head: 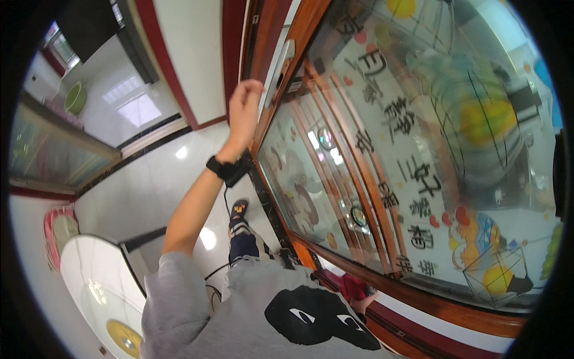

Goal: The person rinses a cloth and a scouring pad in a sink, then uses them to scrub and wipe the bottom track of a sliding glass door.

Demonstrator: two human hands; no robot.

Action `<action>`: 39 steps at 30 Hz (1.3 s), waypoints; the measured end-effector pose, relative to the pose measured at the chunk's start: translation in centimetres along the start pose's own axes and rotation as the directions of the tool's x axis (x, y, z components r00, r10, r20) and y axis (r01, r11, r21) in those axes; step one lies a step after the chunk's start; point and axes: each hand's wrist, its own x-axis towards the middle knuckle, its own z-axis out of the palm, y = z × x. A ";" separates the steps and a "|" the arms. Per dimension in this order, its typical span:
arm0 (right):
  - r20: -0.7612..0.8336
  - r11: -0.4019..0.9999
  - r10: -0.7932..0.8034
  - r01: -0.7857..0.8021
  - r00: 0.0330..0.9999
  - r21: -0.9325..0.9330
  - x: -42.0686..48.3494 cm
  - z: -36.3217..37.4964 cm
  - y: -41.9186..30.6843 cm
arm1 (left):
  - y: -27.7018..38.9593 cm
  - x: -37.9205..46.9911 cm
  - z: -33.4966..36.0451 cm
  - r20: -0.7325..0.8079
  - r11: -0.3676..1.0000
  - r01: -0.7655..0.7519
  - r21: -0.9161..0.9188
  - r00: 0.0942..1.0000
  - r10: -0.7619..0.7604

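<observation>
My left hand (245, 101), a black device strapped at its wrist, is raised with curled fingers beside the metal handle plate (279, 74) of a wood-framed glass sliding door (309, 179). Its fingertips meet or overlap the plate's edge; whether they grip it is not clear. Low on the right, beyond my grey shirt, my right hand (364, 303) is closed on a red cloth (354, 286), partly hidden by the door frame. The glass bears black writing, cartoon stickers and reflections.
Left of me stands a round white table (96, 269) with a gold centre. A pink and green object (60, 229) is by the wall. Past a raised threshold (152, 134) lies another room with a green basin (75, 98). A cable (219, 269) hangs near my legs.
</observation>
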 end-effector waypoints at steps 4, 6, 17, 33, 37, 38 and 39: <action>-0.186 0.922 0.205 -0.126 0.961 0.366 -2.2 -10.5 13.9 | -2.7 8.7 5.9 0.422 0.916 0.400 -0.015 0.833 -0.357; -0.269 0.902 0.306 -0.187 0.913 0.390 -3.7 -7.7 14.8 | -5.8 11.5 8.3 0.600 0.923 0.384 -0.017 0.742 -0.298; -0.395 0.849 0.448 -0.244 0.802 0.469 -10.3 -3.1 17.8 | -5.1 14.0 9.4 0.691 0.806 0.581 0.114 0.536 -0.484; -0.537 0.796 0.502 -0.119 0.678 0.593 -11.5 7.6 11.0 | -4.3 12.5 9.7 0.622 0.736 0.660 0.151 0.515 -0.590; -0.456 0.727 0.371 0.052 0.809 0.685 -12.6 6.5 13.0 | -10.2 13.8 8.8 0.656 0.533 0.842 0.081 0.358 -0.665; -0.410 0.677 0.323 0.094 0.853 0.730 -12.8 5.4 14.8 | -7.6 12.6 8.8 0.684 0.457 0.885 0.087 0.281 -0.674; -0.376 0.633 0.297 0.114 0.878 0.766 -12.8 4.8 16.0 | -9.8 13.4 8.4 0.617 0.478 0.870 0.122 0.311 -0.723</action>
